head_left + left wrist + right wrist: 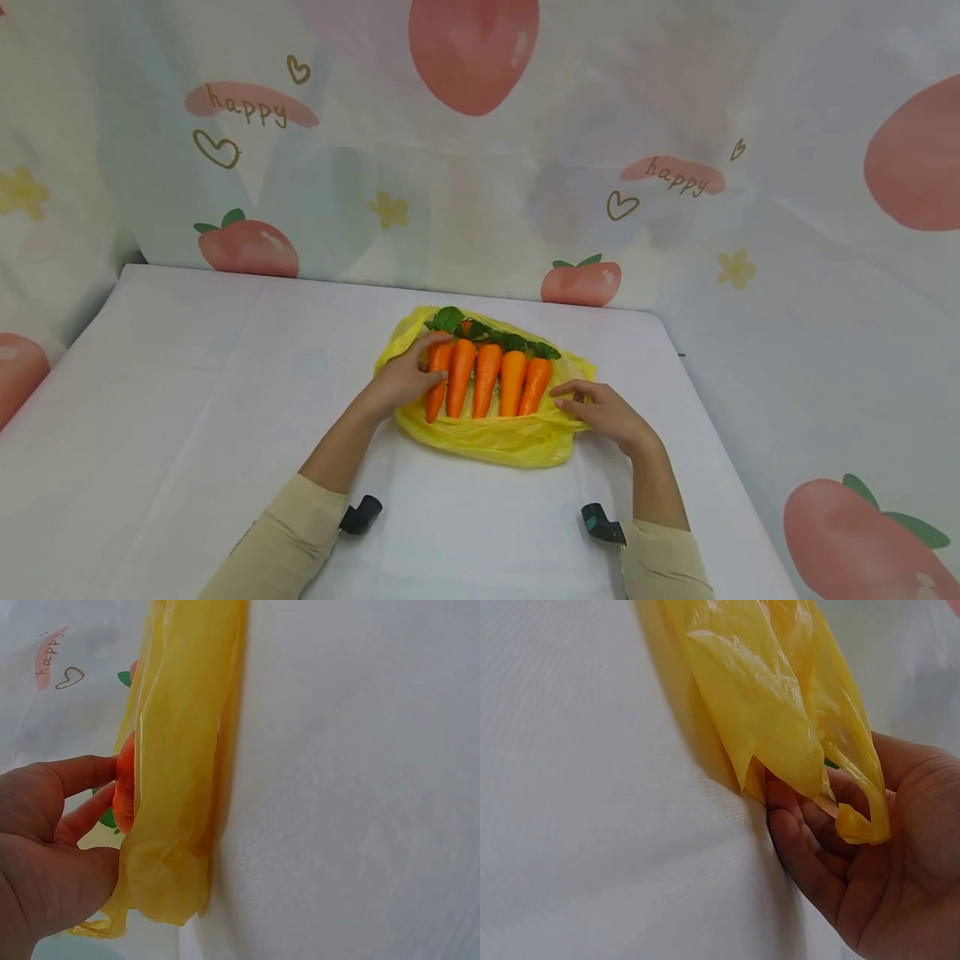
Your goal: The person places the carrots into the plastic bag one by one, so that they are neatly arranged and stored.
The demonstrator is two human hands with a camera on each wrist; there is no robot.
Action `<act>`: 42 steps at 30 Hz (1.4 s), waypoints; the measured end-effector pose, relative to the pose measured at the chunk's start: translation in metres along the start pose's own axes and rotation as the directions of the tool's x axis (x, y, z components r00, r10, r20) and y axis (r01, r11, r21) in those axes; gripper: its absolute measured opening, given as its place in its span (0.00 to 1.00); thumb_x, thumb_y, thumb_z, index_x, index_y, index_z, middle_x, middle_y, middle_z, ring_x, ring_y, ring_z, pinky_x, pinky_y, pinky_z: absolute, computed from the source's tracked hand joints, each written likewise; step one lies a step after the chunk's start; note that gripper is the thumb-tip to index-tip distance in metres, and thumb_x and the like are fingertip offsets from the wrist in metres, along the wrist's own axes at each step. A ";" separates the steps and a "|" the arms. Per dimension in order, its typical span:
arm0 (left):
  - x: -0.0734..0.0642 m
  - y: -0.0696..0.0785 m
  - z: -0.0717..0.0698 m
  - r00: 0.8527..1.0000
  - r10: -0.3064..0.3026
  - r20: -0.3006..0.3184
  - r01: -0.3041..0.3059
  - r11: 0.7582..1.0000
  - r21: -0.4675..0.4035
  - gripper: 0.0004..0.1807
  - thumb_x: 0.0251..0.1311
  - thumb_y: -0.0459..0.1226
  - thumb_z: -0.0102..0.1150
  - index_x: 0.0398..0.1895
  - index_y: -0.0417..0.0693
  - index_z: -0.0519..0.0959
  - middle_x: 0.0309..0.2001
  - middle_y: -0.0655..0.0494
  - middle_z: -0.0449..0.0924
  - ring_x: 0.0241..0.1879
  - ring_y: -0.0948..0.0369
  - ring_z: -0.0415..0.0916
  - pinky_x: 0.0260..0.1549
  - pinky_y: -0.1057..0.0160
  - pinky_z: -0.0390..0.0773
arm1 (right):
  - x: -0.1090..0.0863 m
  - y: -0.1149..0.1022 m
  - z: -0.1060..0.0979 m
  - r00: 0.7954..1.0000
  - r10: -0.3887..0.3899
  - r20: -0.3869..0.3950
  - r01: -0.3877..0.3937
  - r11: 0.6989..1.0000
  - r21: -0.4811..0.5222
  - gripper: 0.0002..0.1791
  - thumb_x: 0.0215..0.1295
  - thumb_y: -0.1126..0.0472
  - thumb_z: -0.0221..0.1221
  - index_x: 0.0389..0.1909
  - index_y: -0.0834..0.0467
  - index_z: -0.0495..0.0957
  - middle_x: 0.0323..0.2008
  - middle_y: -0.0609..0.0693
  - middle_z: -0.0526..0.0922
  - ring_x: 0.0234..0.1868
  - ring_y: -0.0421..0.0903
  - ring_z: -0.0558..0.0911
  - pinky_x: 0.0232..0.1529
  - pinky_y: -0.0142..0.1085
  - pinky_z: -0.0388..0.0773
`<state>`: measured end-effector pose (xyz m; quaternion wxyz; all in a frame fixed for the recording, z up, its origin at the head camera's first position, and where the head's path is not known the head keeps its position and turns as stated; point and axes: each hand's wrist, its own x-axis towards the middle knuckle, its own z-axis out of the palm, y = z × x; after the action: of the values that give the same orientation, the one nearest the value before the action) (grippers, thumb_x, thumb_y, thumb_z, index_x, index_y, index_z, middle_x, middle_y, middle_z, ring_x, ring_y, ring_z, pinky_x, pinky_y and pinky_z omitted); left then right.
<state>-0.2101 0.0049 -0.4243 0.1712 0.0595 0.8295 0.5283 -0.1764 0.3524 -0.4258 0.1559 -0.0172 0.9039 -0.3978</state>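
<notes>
In the head view, several orange carrots with green leafy tops lie side by side on a yellow plastic bag point(495, 448). My left hand point(405, 379) touches the leftmost carrot point(435, 402), its thumb and a finger lying across it. The left wrist view shows the left hand point(52, 840) with fairly straight fingertips against an orange surface beside the bag point(180, 772). My right hand point(606, 411) is at the bag's right end, beside the rightmost carrot point(536, 386). In the right wrist view, a bag handle point(866, 795) hangs across the loosely bent right hand point(885, 870); the thumb is partly hidden.
A white cloth covers the table point(225, 400). Behind and at the sides hangs a printed curtain point(480, 183) with peaches, hearts and flowers. A black wrist mount point(362, 515) sticks out from the left sleeve, and another mount point(602, 525) from the right sleeve.
</notes>
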 end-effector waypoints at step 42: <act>0.008 -0.005 0.006 1.000 -0.022 0.014 0.021 0.995 0.095 0.34 0.75 0.41 0.58 0.78 0.74 0.59 0.29 0.52 0.68 0.18 0.61 0.57 0.20 0.65 0.61 | 0.004 0.006 0.001 1.000 0.019 -0.004 -0.019 1.000 0.001 0.17 0.75 0.51 0.61 0.57 0.56 0.84 0.41 0.54 0.74 0.48 0.53 0.71 0.42 0.41 0.71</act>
<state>-0.2150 0.0103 -0.4330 0.1799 0.0626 0.8530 0.4858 -0.1792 0.3549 -0.4320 0.1578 -0.0074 0.9042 -0.3967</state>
